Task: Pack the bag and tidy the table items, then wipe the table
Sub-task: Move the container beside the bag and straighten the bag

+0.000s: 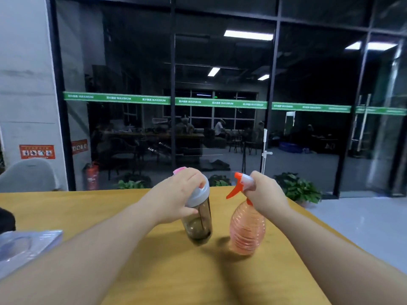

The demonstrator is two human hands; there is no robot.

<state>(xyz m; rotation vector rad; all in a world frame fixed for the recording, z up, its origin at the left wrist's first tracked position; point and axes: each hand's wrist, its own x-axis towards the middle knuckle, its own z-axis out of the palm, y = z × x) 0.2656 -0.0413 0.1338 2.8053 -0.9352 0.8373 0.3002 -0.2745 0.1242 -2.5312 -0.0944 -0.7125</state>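
Observation:
My left hand (174, 198) grips a smoky grey drinking bottle (199, 225) by its white lid, which has a pink tab; the bottle tilts slightly, its base at the yellow table (88, 208). My right hand (264, 192) holds the neck of an orange ribbed spray bottle (246, 230) with a white and orange trigger head; its base is close to the table top. The two bottles stand side by side near the table's middle, a small gap between them.
A flat pack in clear shiny wrapping (24, 245) lies at the table's left edge, with a dark object (6, 219) behind it. Beyond the far edge are green plants (297, 188), a grey chair (28, 176), a red fire extinguisher (92, 176) and a glass wall.

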